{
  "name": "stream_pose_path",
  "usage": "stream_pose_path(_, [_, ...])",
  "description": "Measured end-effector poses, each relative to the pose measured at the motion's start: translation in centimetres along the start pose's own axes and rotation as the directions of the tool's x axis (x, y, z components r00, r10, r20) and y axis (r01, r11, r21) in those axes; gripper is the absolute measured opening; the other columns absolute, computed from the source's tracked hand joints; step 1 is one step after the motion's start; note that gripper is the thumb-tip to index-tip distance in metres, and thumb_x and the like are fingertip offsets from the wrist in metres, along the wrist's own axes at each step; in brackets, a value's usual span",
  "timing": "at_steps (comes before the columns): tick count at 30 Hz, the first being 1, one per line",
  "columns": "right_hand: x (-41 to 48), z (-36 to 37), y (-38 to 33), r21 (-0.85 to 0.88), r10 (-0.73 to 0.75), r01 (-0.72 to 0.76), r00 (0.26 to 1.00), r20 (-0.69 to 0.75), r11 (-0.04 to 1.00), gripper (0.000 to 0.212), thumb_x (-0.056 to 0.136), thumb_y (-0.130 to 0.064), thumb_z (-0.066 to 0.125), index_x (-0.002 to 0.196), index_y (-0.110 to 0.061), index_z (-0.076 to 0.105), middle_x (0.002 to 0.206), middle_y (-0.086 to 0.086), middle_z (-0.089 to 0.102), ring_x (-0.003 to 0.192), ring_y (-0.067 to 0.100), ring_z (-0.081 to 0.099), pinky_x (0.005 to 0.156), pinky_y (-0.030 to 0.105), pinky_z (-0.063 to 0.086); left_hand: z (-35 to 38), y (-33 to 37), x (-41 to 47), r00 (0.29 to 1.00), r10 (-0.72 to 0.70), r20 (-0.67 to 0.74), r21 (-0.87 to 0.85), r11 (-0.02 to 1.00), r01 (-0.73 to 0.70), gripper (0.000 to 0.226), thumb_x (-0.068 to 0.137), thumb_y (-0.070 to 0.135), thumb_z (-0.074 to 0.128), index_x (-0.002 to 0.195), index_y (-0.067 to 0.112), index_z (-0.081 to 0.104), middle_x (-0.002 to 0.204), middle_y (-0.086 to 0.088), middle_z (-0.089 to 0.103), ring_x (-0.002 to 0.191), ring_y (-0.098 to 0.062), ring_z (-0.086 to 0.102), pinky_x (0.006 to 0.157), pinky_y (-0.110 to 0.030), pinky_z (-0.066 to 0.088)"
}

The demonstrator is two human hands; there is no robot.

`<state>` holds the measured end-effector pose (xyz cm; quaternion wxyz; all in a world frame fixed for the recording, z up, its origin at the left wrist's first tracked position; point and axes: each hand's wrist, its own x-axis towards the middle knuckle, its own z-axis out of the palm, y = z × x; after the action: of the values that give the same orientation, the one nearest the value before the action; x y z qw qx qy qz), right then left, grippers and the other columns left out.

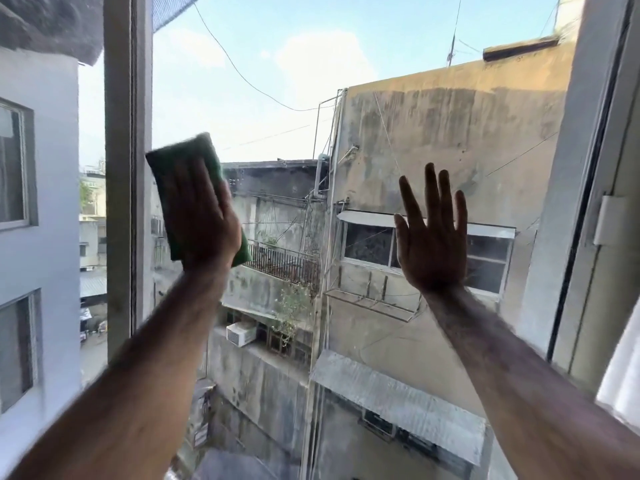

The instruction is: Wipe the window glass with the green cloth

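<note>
While our left hand (202, 216) presses the cloth (188, 161) flat against the glass (277, 81) beside the left frame (126, 168), our right hand (433, 237) rests on the pane, grip wide, fingers spread, holding nothing.

Folded green cloth (188, 157) flat against window glass (277, 81), near left frame

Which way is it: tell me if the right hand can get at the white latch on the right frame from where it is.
Probably yes. The right hand is spread open and holds nothing, and only bare window glass shows between it and the white latch. The green cloth is under the left hand, well clear.
</note>
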<state>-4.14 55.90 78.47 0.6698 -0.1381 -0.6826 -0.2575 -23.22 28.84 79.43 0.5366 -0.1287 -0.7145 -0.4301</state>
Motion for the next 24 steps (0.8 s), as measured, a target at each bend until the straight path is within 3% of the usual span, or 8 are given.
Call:
stream_pose_path(2, [-0.1, 0.0, 0.0, 0.004, 0.003, -0.003, 1.0, -0.008, 1.0, 0.058, 0.119, -0.041, 0.033, 0.174, -0.03, 0.02, 0.183, 0.013, 0.018, 0.171, 0.03, 0.014, 0.138, 0.055, 0.02, 0.6, 5.0, 0.9, 0.998, -0.059, -0.029, -0.034, 0.998, 0.058, 0.057, 0.113, 0.04, 0.019, 0.163, 0.012, 0.024, 0.171, -0.014, 0.023, 0.16, -0.032, 0.021, 0.131, -0.05, 0.018])
stream_pose_path(5, [-0.1, 0.0, 0.1, 0.003, -0.008, 0.008, 1.0, -0.024, 1.0, 0.058, 0.119, -0.041, 0.034, 0.174, -0.029, 0.022, 0.182, 0.013, 0.021, 0.171, 0.03, 0.017, 0.137, 0.056, 0.023, 2.5, 11.7, -3.3, 0.964, 0.265, -0.019, -0.089, 0.96, -0.266, 0.053, 0.114, 0.039, 0.026, 0.163, 0.018, 0.027, 0.171, -0.008, 0.028, 0.159, -0.027, 0.023, 0.132, -0.05, 0.017])
stream_pose_path(8, [0.0, -0.1, 0.3, -0.013, -0.007, 0.007, 1.0, -0.026, 1.0, 0.057, 0.119, -0.041, 0.035, 0.173, -0.029, 0.024, 0.181, 0.014, 0.024, 0.17, 0.031, 0.021, 0.136, 0.056, 0.026, 3.5, 11.7, -11.0, 0.774, 0.621, 0.122, -0.143, 0.783, -0.606, 0.057, 0.112, 0.039, 0.033, 0.165, 0.022, 0.018, 0.173, -0.004, 0.019, 0.162, -0.027, 0.014, 0.131, -0.054, 0.017])
stream_pose_path(10, [0.0, -0.3, 0.2, -0.003, -0.01, 0.01, 1.0, -0.016, 1.0, 0.056, 0.119, -0.041, 0.033, 0.173, -0.029, 0.024, 0.181, 0.014, 0.023, 0.17, 0.031, 0.02, 0.136, 0.057, 0.026, 3.5, 6.7, -13.3, 0.697, 0.696, 0.176, -0.124, 0.718, -0.685, 0.059, 0.112, 0.04, 0.033, 0.165, 0.024, 0.014, 0.174, -0.002, 0.014, 0.162, -0.025, 0.011, 0.13, -0.056, 0.02])
stream_pose_path(13, [0.1, -0.4, 0.1, 0.006, -0.01, 0.01, 1.0, 0.004, 1.0, 0.057, 0.119, -0.042, 0.03, 0.174, -0.03, 0.023, 0.182, 0.013, 0.02, 0.171, 0.03, 0.017, 0.136, 0.056, 0.024, 2.2, -2.0, -12.5, 0.747, 0.634, 0.2, -0.058, 0.769, -0.637, 0.061, 0.11, 0.036, 0.041, 0.165, 0.022, 0.018, 0.171, -0.008, 0.025, 0.16, -0.029, 0.02, 0.125, -0.061, 0.029])
stream_pose_path(16, [0.0, -0.5, 0.0, 0.004, 0.004, -0.004, 1.0, 0.02, 1.0, 0.057, 0.119, -0.041, 0.03, 0.174, -0.03, 0.021, 0.183, 0.013, 0.019, 0.171, 0.03, 0.016, 0.136, 0.056, 0.023, 1.0, -4.5, -7.5, 0.898, 0.419, 0.13, 0.036, 0.904, -0.427, 0.063, 0.107, 0.024, 0.055, 0.162, 0.01, 0.026, 0.164, -0.023, 0.036, 0.153, -0.039, 0.03, 0.122, -0.064, 0.034])
stream_pose_path(21, [-0.1, 0.1, 0.2, 0.0, -0.013, 0.013, 1.0, -0.008, 1.0, 0.058, 0.119, -0.04, 0.032, 0.174, -0.028, 0.021, 0.182, 0.016, 0.021, 0.171, 0.032, 0.018, 0.136, 0.058, 0.023, 1.4, 4.5, 1.7, 0.999, -0.023, 0.039, 0.003, 1.0, 0.023, 0.062, 0.112, 0.045, 0.015, 0.165, 0.012, 0.012, 0.174, -0.016, 0.013, 0.161, -0.035, 0.014, 0.131, -0.055, 0.016])
stream_pose_path(24, [0.0, 0.1, 0.2, -0.005, -0.017, 0.017, 1.0, -0.022, 1.0, 0.057, 0.118, -0.041, 0.03, 0.174, -0.027, 0.023, 0.181, 0.015, 0.022, 0.17, 0.032, 0.019, 0.135, 0.058, 0.025, 3.0, 10.3, -1.2, 0.968, 0.251, 0.004, -0.05, 0.967, -0.251, 0.059, 0.112, 0.044, 0.025, 0.164, 0.017, 0.02, 0.172, -0.011, 0.022, 0.16, -0.031, 0.02, 0.132, -0.052, 0.017])
